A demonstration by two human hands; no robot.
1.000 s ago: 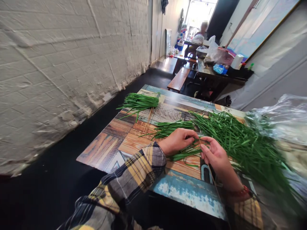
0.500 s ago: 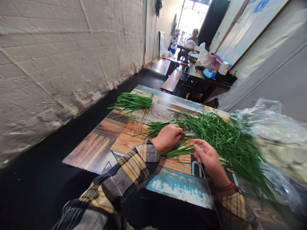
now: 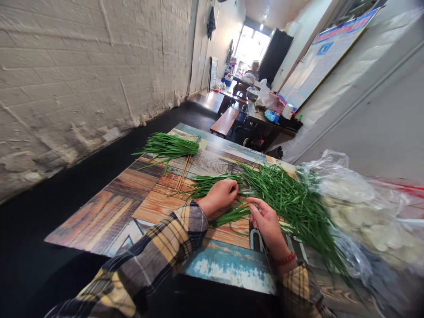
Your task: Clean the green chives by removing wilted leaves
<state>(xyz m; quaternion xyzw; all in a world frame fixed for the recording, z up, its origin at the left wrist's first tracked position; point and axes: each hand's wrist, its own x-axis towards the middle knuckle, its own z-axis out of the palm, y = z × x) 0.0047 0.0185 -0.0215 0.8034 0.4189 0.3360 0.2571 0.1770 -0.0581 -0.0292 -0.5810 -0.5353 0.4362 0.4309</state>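
Observation:
My left hand (image 3: 220, 196) is closed above a small bunch of garlic chives (image 3: 212, 184); its fingertips are hidden, so what they hold, if anything, cannot be made out. Between thumb and fingers of my right hand (image 3: 266, 221) is a thin wooden skewer (image 3: 262, 242), slanting down toward the table's near edge. A few chive blades (image 3: 233, 215) lie between the two hands, their right ends by the right fingertips. Beside the right hand spreads a large loose pile of chives (image 3: 288, 194).
On the wood-patterned table (image 3: 109, 212), a chive bundle on skewers (image 3: 172, 145) lies at the far left. Clear plastic bags (image 3: 357, 198) with pale contents fill the right side. Beyond stand a bench (image 3: 225, 122) and a cluttered table (image 3: 271, 121). A person (image 3: 255, 68) is far back.
The view has swung, so the table sits farther left and more of the bags shows. My left fingers look more curled in. My right hand keeps its pinch on the skewer.

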